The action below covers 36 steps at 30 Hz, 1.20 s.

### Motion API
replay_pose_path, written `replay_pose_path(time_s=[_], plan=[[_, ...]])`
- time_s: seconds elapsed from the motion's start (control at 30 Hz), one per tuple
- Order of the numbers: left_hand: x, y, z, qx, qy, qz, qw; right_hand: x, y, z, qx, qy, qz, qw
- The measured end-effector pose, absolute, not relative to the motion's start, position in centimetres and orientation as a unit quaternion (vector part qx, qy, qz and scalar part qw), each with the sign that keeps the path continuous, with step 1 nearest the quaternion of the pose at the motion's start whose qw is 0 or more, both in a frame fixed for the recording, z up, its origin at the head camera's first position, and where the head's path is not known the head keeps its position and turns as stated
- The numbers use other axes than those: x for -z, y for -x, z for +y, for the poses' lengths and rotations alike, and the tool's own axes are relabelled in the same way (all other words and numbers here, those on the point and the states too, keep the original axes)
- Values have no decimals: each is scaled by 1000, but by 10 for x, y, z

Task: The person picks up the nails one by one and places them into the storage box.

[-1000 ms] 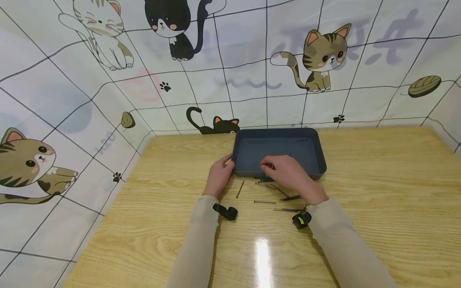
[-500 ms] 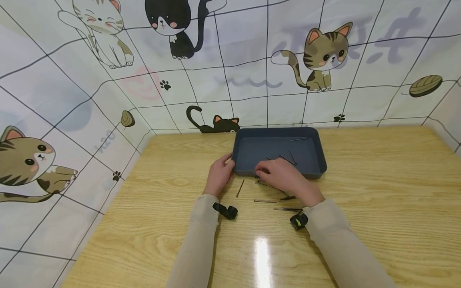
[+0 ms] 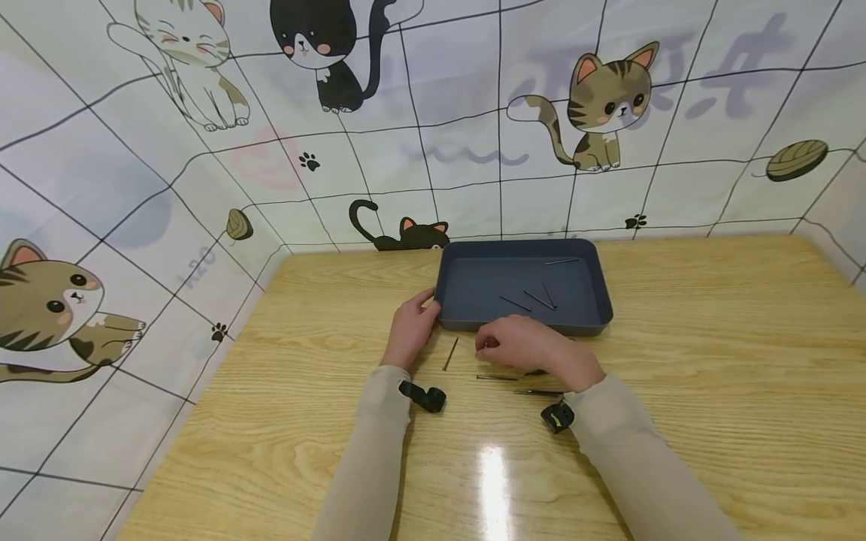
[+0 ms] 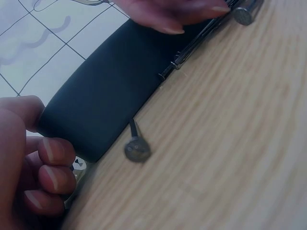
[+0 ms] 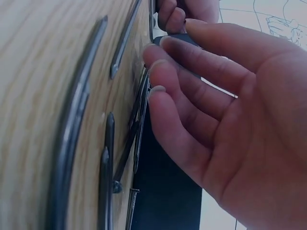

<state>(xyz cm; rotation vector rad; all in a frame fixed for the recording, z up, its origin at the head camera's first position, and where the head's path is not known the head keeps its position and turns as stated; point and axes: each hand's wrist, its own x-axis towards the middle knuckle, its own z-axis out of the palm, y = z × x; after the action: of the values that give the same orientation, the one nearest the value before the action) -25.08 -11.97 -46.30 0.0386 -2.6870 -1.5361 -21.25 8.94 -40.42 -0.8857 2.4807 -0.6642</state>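
Note:
My left hand (image 3: 410,330) grips the front left corner of a dark blue-grey tray (image 3: 470,284), with thumb and curled fingers against its wall. In front of the tray hovers my right hand (image 3: 524,344), its fingers loosely bent over some nails on the table. The right wrist view shows nothing in that palm, and the fingertips (image 5: 158,91) come close to a cluster of nails (image 5: 127,148) beside the tray wall. Several nails (image 3: 541,299) lie scattered inside the tray. One loose nail (image 3: 451,354) is near my left hand, its head (image 4: 137,149) facing the left wrist camera.
More nails lie on the wooden table (image 3: 325,315) nearer to me, including a single nail (image 3: 497,378) and a pair of nails (image 3: 539,393). A cat-patterned sheet (image 3: 467,150) rises right behind the tray.
My right hand has come back from over the tray to the nails in front of it. Nails in the tray that it covered now show. The left hand keeps its place on the corner.

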Motion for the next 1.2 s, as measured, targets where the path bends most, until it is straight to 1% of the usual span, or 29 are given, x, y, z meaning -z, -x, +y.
replay_pose_path(time_s=[0.13,0.4,0.57,0.8,1.03,1.2], plan=[[463,250,-119,497,-15,-867,23,406,211,86,228,329,891,215],[463,251,-120,492,-13,-870,25,405,207,83,202,344,882,249],[462,250,-120,491,-15,-871,27,404,205,82,203,350,877,258],[463,251,-120,490,-13,-871,26,406,205,82,202,363,876,243],[463,251,-120,488,-14,-872,27,407,205,82,208,356,877,246],[464,251,-120,488,-13,-872,29,407,206,82,201,355,882,237]])
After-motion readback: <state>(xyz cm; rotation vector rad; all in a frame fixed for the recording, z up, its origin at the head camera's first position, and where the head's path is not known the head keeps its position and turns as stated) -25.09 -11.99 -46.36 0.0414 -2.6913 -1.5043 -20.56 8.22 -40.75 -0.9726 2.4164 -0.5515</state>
